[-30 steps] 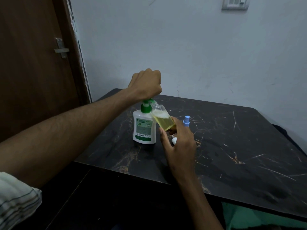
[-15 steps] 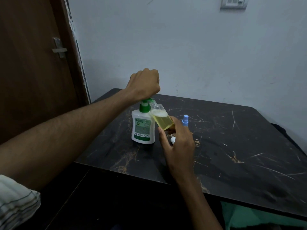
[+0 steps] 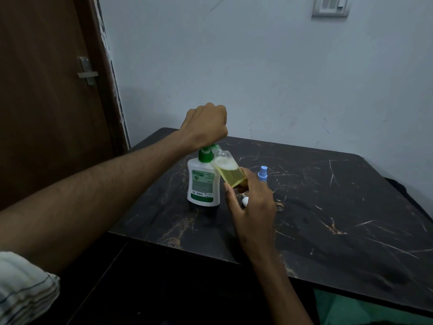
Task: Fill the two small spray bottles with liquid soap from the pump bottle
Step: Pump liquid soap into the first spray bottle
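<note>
In the head view, the pump bottle (image 3: 203, 181) stands on the counter (image 3: 328, 207), its green pump head covered by the fisted left hand (image 3: 206, 127), whose grip is closed over it. A small spray bottle (image 3: 230, 172), tilted and partly filled with yellow soap, is pinched in the grip of the right hand (image 3: 251, 202), its mouth held at the nozzle. A blue-capped spray bottle (image 3: 262, 174) stands just behind. Soap could be spilled if the mouth is misaligned or the bottle overfilled.
</note>
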A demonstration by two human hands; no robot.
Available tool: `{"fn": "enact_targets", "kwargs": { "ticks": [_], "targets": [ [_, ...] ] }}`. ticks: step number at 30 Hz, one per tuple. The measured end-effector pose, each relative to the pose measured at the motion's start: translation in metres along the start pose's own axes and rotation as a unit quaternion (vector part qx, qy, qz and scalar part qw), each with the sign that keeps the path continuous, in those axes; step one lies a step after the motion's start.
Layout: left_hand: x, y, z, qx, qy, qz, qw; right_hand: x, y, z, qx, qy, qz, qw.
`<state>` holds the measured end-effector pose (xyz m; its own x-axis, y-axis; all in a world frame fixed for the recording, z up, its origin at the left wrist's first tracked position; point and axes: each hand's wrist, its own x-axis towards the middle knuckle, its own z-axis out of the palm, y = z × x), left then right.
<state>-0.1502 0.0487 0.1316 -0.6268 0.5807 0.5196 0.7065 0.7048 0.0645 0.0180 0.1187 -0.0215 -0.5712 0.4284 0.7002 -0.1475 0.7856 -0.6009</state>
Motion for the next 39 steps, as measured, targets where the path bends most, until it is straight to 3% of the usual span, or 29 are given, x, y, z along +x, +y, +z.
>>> {"fn": "enact_targets", "kwargs": {
  "ticks": [39],
  "targets": [
    [-0.0034,0.0009,-0.0041,0.003,-0.017,0.004,1.000,-0.0013,-0.0011,-0.0006,0.004,0.004,-0.011,1.000]
  ]
}}
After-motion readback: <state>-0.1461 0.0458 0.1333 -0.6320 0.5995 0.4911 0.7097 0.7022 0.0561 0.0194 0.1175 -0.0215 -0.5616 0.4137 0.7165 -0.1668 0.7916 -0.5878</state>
